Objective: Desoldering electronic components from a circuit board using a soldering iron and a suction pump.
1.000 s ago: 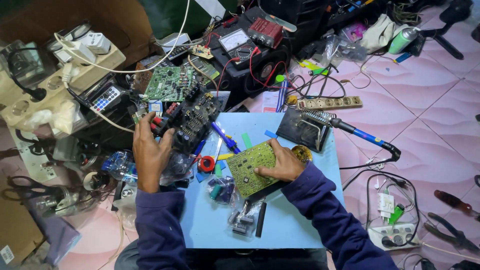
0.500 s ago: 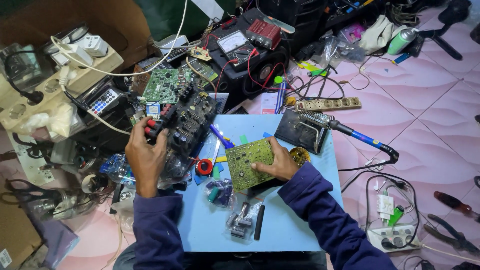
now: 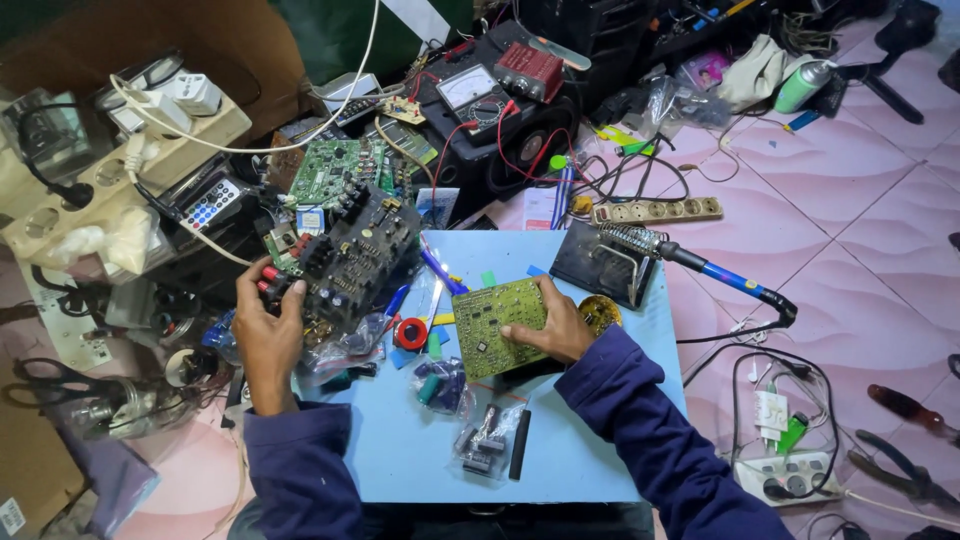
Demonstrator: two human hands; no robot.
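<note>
left hand [image 3: 266, 330]: fingers clenched on the near-left end of the dark circuit board [image 3: 362, 258], gripping it off the left edge of the blue table [image 3: 420, 460]
right hand [image 3: 552, 328]: fingers spread flat, pressing the green circuit board [image 3: 496, 322] at table centre
soldering iron [image 3: 715, 275]: in its stand at the table's far-right corner
red tape roll [image 3: 410, 333]: on the table between both boards

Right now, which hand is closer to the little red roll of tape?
The left hand, though not by much. It holds the dark circuit board just left of the red tape roll. The right hand rests on the green circuit board, farther off to the roll's right.
</note>
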